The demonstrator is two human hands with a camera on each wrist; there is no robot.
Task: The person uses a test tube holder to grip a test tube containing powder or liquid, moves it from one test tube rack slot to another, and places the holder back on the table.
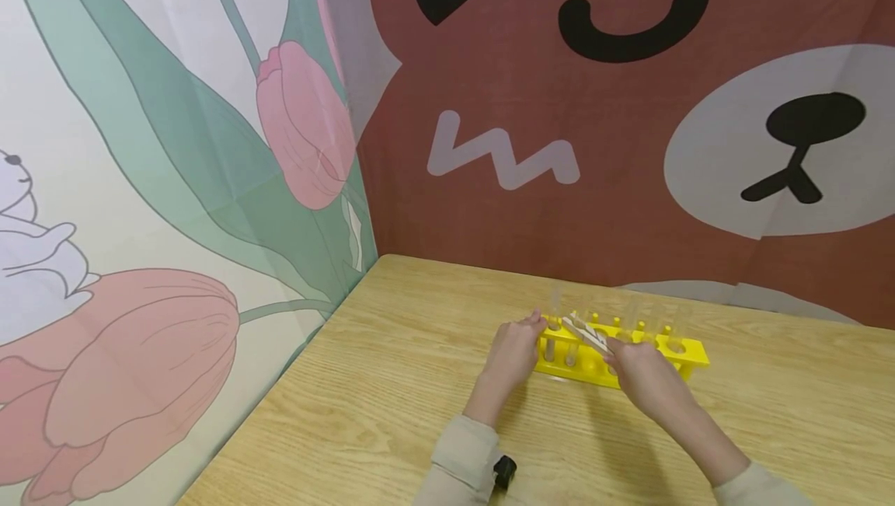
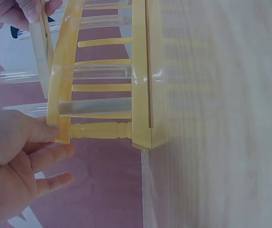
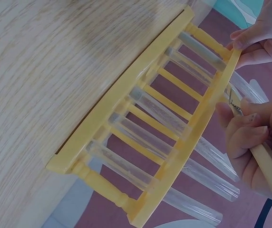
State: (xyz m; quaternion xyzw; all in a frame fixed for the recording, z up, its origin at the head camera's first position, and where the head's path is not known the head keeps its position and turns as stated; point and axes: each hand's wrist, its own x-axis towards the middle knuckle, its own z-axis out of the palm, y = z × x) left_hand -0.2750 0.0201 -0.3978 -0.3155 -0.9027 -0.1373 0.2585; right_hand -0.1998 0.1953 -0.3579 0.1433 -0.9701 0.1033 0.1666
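A yellow test tube rack [image 1: 694,352] stands on the table, holding several clear test tubes [image 3: 193,206] upright. My left hand [image 1: 513,350] pinches the left end of the rack's top plate between thumb and index finger, its other fingers [image 2: 55,183] spread below. A wooden test tube clamp [image 1: 586,335] is in my right hand [image 1: 646,378], fingers curled round its handle. In the left wrist view, the clamp's front end overlaps the second tube [image 2: 19,77] from the left, just above the top plate. The tube nearest my left hand [image 2: 95,106] stands in the end hole.
The wood-grain table [image 1: 363,382] runs back to a wall cloth with a brown bear [image 1: 489,226]. A tulip-printed cloth [image 1: 175,335] hangs along the left edge. A small black object [image 1: 504,472] shows beside the left sleeve [image 1: 461,451].
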